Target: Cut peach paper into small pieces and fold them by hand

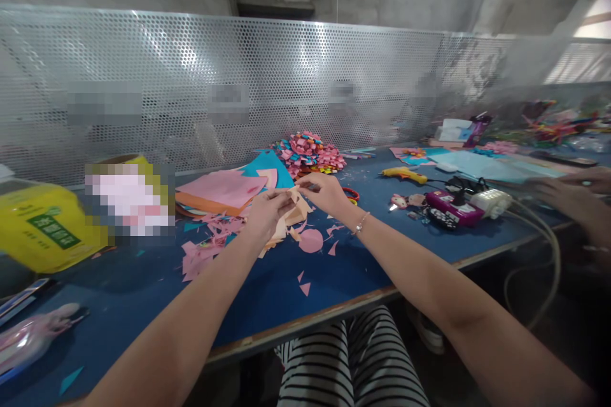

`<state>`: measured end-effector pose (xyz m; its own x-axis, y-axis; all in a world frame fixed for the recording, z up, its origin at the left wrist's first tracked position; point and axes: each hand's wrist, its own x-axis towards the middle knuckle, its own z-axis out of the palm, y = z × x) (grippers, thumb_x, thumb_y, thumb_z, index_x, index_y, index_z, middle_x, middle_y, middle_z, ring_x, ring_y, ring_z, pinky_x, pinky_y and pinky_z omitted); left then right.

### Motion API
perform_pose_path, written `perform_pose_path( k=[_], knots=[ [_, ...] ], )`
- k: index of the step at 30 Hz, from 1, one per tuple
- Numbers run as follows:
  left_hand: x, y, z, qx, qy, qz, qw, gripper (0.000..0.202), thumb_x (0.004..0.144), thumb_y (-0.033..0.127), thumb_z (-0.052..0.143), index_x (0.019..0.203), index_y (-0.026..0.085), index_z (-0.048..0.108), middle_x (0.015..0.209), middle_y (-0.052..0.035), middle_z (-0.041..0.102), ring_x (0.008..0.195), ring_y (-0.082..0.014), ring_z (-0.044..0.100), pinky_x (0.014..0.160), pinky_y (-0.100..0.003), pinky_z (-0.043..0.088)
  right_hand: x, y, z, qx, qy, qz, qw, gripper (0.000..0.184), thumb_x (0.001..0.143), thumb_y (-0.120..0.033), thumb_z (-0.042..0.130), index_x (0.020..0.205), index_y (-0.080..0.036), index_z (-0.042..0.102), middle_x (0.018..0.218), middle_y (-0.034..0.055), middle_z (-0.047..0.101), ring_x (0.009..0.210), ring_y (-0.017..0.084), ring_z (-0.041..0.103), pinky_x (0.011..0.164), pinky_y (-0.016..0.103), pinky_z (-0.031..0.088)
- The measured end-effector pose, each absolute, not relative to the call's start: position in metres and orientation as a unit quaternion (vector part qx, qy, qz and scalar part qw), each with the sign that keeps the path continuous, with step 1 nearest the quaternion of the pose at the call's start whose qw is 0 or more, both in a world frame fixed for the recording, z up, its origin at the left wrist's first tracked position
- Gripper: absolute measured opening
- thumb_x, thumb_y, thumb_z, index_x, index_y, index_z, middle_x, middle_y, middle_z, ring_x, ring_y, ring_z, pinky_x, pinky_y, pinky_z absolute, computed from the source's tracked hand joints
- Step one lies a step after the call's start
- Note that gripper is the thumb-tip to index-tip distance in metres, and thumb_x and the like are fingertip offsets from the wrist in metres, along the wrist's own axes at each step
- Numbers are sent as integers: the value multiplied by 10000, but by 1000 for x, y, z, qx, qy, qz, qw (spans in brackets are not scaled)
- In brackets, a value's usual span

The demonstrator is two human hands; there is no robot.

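My left hand [268, 210] and my right hand [324, 192] meet over the blue table [267, 292], both pinched on a small piece of peach-coloured paper [294, 202]. The right hand also seems to hold a thin tool, too blurred to name. A thin bracelet sits on my right wrist. Under the hands lie pink and peach paper scraps [210, 248] and a pink paper circle [311, 240]. Just beyond the hands is a heap of small folded pink and blue paper pieces [309, 154].
Sheets of pink, orange and blue paper [224, 191] lie behind my left hand. A yellow bag [45, 226] stands at the left. A yellow glue gun [403, 173], red scissors handles [351, 194] and a power strip [458, 206] lie to the right. Another person's hand [568, 194] rests at the far right. A perforated metal screen [286, 82] backs the table.
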<state>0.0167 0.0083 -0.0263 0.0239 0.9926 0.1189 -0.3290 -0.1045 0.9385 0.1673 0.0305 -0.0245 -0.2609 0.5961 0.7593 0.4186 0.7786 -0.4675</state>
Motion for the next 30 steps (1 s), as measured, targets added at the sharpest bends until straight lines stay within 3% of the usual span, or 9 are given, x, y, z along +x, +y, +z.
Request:
perform_pose_path(
  k=[20,30],
  knots=[
    [17,7,-25,458,373,566,575,174,514,204,726,613,117,613,627,-31,628,626,-106,583,735,-281,474,169,31,-24,-319,-800,62,504,68,750,-170,562,735,-165,627,726,19,645,681,111,584,636,216,457],
    [17,7,-26,486,381,572,540,170,509,210,718,620,122,624,636,-19,620,635,-104,576,733,-282,478,166,29,-21,-348,-774,162,504,76,710,-160,572,750,-148,635,742,31,655,690,114,598,640,219,463]
  ],
)
